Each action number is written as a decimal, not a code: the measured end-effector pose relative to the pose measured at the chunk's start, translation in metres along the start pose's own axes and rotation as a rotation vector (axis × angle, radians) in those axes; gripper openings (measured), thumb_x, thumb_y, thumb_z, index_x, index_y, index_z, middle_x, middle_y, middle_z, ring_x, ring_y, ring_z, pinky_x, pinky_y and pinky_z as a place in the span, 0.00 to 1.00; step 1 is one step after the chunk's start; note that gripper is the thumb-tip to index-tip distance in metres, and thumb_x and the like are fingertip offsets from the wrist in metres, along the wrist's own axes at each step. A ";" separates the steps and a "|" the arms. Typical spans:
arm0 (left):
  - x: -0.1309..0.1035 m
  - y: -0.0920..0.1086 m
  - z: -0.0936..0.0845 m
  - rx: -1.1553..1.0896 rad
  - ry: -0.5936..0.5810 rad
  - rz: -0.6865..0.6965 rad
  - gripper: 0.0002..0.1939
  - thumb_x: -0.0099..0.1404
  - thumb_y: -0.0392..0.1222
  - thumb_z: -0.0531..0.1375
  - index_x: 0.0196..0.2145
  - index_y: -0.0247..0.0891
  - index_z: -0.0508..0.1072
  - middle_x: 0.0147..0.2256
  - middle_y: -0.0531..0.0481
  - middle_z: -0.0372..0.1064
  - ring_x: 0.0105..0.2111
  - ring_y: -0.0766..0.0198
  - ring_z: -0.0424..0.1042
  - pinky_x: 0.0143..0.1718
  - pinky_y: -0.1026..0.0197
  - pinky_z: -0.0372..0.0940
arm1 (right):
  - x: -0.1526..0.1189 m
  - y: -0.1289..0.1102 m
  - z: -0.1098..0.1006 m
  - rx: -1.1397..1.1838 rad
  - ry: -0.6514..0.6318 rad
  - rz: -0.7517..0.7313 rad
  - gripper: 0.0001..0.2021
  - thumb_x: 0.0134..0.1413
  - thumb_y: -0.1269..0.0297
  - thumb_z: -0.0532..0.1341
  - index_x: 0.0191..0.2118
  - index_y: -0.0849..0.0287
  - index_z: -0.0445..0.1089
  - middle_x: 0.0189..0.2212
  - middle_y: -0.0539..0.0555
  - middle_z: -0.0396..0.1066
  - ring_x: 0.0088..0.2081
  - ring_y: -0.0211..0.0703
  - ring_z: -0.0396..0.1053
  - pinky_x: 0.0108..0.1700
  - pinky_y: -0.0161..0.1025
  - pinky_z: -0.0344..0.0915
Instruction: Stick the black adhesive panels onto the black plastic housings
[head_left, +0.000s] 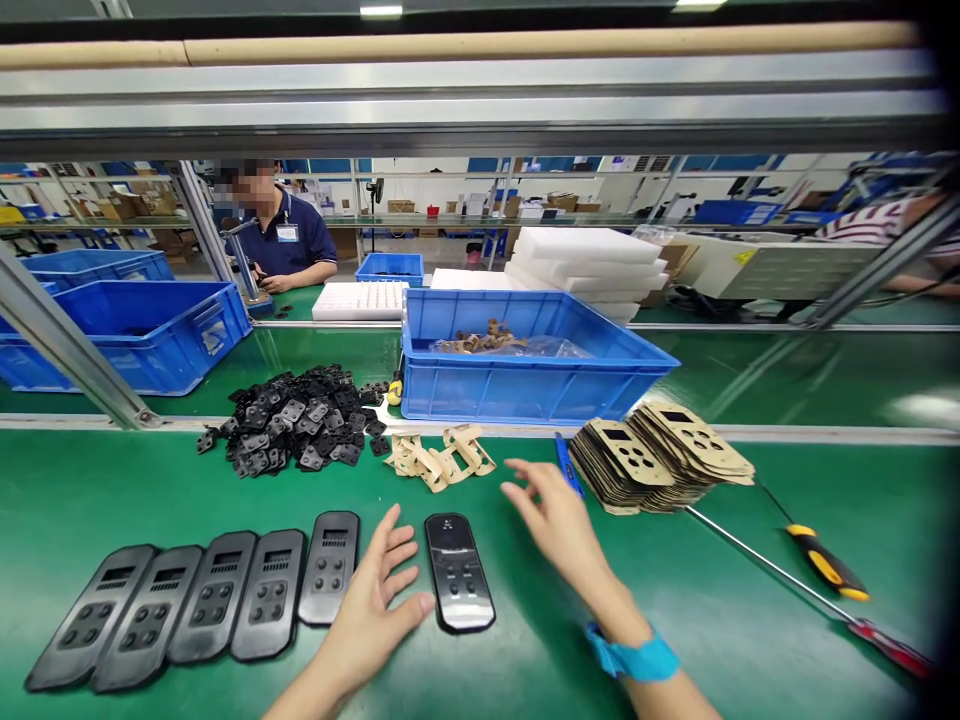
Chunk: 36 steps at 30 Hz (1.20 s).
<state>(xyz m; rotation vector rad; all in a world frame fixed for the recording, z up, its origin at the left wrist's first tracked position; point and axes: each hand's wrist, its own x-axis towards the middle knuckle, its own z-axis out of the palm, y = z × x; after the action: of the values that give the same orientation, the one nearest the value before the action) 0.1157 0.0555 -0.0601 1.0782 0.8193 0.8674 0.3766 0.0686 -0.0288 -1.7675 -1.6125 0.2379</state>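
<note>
A glossy black panel [460, 575] lies upright on the green table between my hands. My left hand [381, 590] is open at its left side, thumb near the panel's edge, holding nothing. My right hand [553, 515] is open above the table to the panel's right, fingers apart, just right of crumpled beige paper pieces [441, 458]. Several black panels with four buttons each stand in a row to the left, the closest being a black panel [330, 568] beside my left hand. A blue band is around my right wrist.
Black rubber button pads [300, 420] are heaped at back left. Stacked beige backing sheets [637, 455], a blue cutter [568, 465] and screwdrivers [825, 562] lie right. Behind are a blue bin [525, 390] and a person [289, 240] working across the bench.
</note>
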 end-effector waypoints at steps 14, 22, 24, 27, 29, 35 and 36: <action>-0.001 0.017 0.004 0.029 0.003 -0.026 0.33 0.53 0.44 0.68 0.56 0.43 0.65 0.53 0.38 0.61 0.50 0.52 0.63 0.49 0.53 0.59 | 0.005 0.053 -0.065 -0.517 0.588 0.004 0.24 0.63 0.55 0.47 0.40 0.68 0.76 0.39 0.67 0.75 0.40 0.58 0.71 0.42 0.49 0.66; 0.003 0.039 0.012 -0.016 0.057 -0.030 0.23 0.53 0.54 0.67 0.41 0.34 0.72 0.32 0.46 0.69 0.25 0.68 0.66 0.26 0.65 0.62 | -0.019 -0.041 -0.010 0.387 -0.102 0.051 0.16 0.57 0.53 0.56 0.42 0.57 0.75 0.31 0.53 0.76 0.30 0.45 0.71 0.30 0.37 0.67; 0.004 0.040 0.011 -0.013 0.077 -0.070 0.22 0.52 0.55 0.68 0.32 0.33 0.71 0.22 0.51 0.67 0.20 0.69 0.65 0.23 0.66 0.61 | -0.024 -0.047 0.000 0.409 -0.188 0.040 0.15 0.60 0.56 0.55 0.42 0.56 0.75 0.33 0.53 0.76 0.32 0.46 0.72 0.32 0.37 0.68; 0.003 0.041 0.008 -0.030 0.087 -0.148 0.22 0.48 0.55 0.70 0.26 0.34 0.68 0.17 0.52 0.67 0.16 0.70 0.65 0.20 0.67 0.60 | -0.030 -0.049 0.005 0.289 -0.181 -0.106 0.14 0.60 0.56 0.56 0.46 0.53 0.74 0.43 0.57 0.73 0.40 0.50 0.71 0.40 0.42 0.69; 0.002 0.041 0.007 -0.084 0.056 -0.197 0.23 0.46 0.54 0.71 0.24 0.34 0.67 0.17 0.51 0.68 0.15 0.71 0.65 0.19 0.69 0.59 | -0.034 -0.052 0.006 0.209 -0.239 -0.275 0.20 0.54 0.52 0.63 0.51 0.51 0.71 0.49 0.58 0.69 0.47 0.53 0.69 0.47 0.45 0.67; 0.001 0.035 0.010 -0.305 -0.093 -0.262 0.26 0.38 0.53 0.74 0.21 0.33 0.65 0.14 0.56 0.63 0.14 0.75 0.60 0.16 0.73 0.58 | -0.052 -0.065 0.017 0.293 -0.437 -0.518 0.31 0.56 0.50 0.61 0.62 0.57 0.58 0.53 0.62 0.66 0.52 0.51 0.67 0.50 0.40 0.67; 0.001 0.034 0.010 -0.333 -0.112 -0.261 0.26 0.39 0.54 0.74 0.21 0.33 0.65 0.14 0.57 0.63 0.14 0.76 0.60 0.15 0.73 0.57 | -0.054 -0.066 0.019 0.320 -0.426 -0.537 0.31 0.57 0.50 0.59 0.62 0.58 0.57 0.53 0.62 0.65 0.53 0.51 0.66 0.51 0.40 0.67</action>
<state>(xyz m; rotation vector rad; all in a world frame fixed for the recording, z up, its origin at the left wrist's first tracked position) 0.1191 0.0603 -0.0253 0.7026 0.6754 0.6862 0.3029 0.0231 -0.0201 -1.0373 -2.1427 0.6041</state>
